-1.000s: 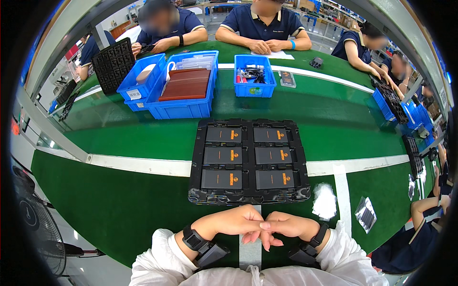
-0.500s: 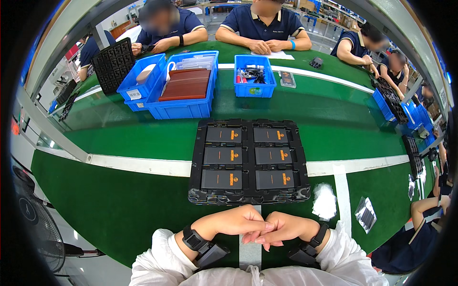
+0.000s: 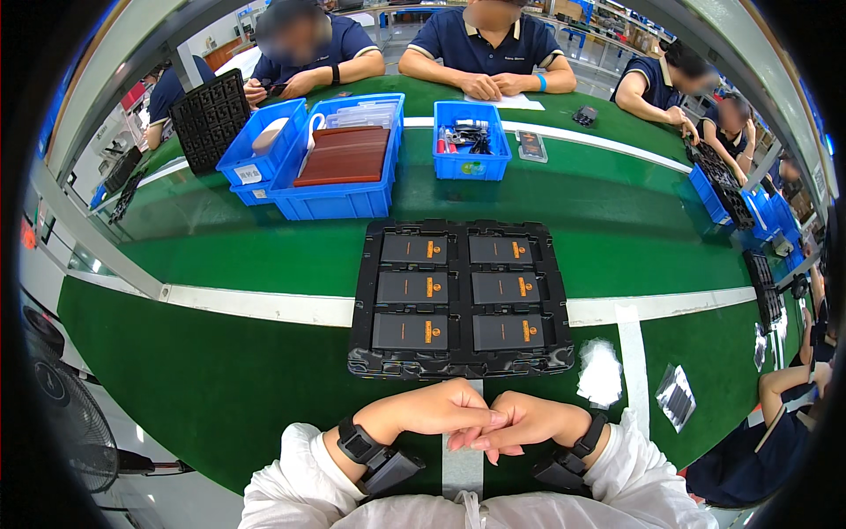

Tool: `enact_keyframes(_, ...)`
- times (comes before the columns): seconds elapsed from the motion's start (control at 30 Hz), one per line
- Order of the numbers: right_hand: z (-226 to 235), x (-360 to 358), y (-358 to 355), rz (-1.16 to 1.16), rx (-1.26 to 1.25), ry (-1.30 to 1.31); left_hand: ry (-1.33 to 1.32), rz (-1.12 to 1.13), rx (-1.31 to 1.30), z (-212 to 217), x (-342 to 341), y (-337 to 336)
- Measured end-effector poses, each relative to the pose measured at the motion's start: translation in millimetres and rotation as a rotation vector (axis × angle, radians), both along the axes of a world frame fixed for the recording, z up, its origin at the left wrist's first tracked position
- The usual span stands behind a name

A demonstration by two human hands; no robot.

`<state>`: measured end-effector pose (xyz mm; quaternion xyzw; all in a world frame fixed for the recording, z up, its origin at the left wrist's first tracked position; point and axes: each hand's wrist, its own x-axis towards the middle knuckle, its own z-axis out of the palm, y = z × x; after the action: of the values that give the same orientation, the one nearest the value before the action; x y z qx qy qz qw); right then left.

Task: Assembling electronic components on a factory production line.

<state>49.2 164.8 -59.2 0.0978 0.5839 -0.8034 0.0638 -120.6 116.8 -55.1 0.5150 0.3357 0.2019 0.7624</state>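
My left hand (image 3: 447, 408) and my right hand (image 3: 527, 420) meet at the near edge of the table, with their bent fingers touching and overlapping. Both are closed, and no object shows in either one. Just beyond them lies a black plastic tray (image 3: 458, 335), apart from my fingers. In its pockets sit several flat black rectangular packs (image 3: 411, 332) with orange printing, in two columns. Each wrist wears a black strap with a dark module.
Right of the tray lie a stack of clear plastic bags (image 3: 600, 373) and a clear bag of dark strips (image 3: 676, 398). Across the table stand a blue bin of brown sheets (image 3: 339, 204) and a blue bin of small parts (image 3: 471, 167). Co-workers sit opposite; a fan (image 3: 72, 410) stands left.
My hands and the tray have not moved. Across the table at the left, a co-worker's hands have shifted slightly.
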Motion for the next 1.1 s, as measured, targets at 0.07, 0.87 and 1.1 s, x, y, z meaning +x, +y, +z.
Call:
enact_keyframes(0.07,1.2,-0.1,0.6,0.009,-0.006,0.005,-0.002,-0.001,-0.006,-0.2,0.1,-0.1)
enact_keyframes(0.87,1.2,0.4,1.1,0.020,0.001,-0.017,0.000,0.011,-0.005,4.6,0.8,-0.2)
enact_keyframes(1.1,-0.3,0.5,1.0,0.028,-0.008,0.001,-0.002,0.006,-0.002,3.7,0.5,0.1)
